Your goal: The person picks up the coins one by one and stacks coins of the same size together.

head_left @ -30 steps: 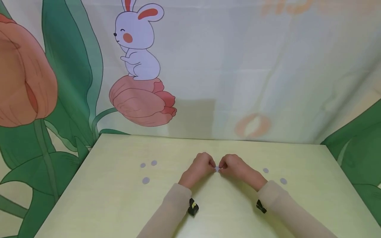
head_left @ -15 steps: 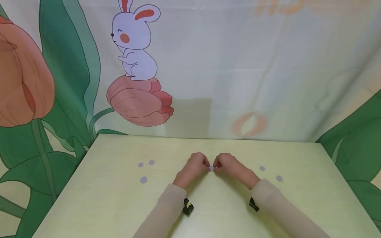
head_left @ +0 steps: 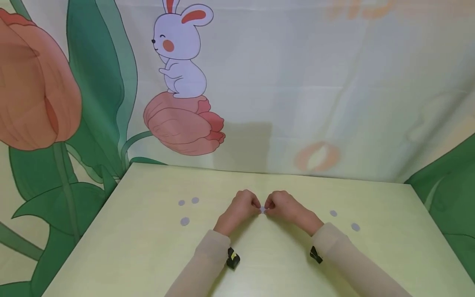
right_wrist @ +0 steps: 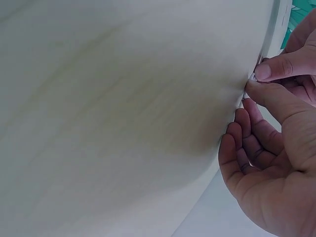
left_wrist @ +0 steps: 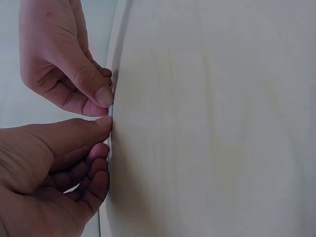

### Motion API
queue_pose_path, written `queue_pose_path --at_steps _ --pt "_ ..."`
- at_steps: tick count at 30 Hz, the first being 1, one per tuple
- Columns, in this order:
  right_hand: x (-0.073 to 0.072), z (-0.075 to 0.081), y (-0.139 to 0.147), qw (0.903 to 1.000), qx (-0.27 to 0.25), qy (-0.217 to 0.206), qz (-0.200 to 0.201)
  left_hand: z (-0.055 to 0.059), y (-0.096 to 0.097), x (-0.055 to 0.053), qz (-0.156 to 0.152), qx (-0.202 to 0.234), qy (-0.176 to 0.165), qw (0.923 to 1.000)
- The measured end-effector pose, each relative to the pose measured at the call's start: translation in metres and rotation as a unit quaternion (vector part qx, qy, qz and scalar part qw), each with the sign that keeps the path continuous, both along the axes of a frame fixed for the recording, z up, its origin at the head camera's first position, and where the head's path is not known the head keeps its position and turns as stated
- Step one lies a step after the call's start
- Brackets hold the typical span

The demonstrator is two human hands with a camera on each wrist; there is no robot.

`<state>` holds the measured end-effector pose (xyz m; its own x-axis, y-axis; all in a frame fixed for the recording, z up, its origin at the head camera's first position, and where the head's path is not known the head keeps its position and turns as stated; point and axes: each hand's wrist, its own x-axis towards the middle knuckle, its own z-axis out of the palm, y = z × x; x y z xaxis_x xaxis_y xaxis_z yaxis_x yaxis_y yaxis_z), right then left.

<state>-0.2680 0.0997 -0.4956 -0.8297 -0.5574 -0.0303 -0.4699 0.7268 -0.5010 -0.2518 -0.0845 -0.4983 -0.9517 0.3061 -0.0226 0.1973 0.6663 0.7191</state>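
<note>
One light purple disc (head_left: 262, 210) is at the far middle of the pale yellow table (head_left: 271, 264), pinched on one side by the curled finger and thumb of the left hand (head_left: 241, 206) and on the other side by those of the right hand (head_left: 287, 205). Three more flat discs (head_left: 184, 221) lie off to the left, and two other discs (head_left: 333, 213) lie off to the right. Behind the table hangs a big cloth (head_left: 252, 82) with a white bunny (head_left: 182, 78) sitting on a pink flower (head_left: 182, 123).
</note>
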Motion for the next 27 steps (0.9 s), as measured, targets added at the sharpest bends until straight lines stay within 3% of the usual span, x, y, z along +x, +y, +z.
queue_pose_path --at_steps 12,27 --pt "-0.002 0.000 -0.011 1.0000 0.004 -0.001 -0.003 0.001 -0.012 0.000 -0.003 0.000 0.002 1.0000" --pt "-0.004 0.004 -0.002 0.9996 -0.002 -0.026 -0.008 0.001 -0.006 -0.006 -0.022 0.004 0.005 0.9997"
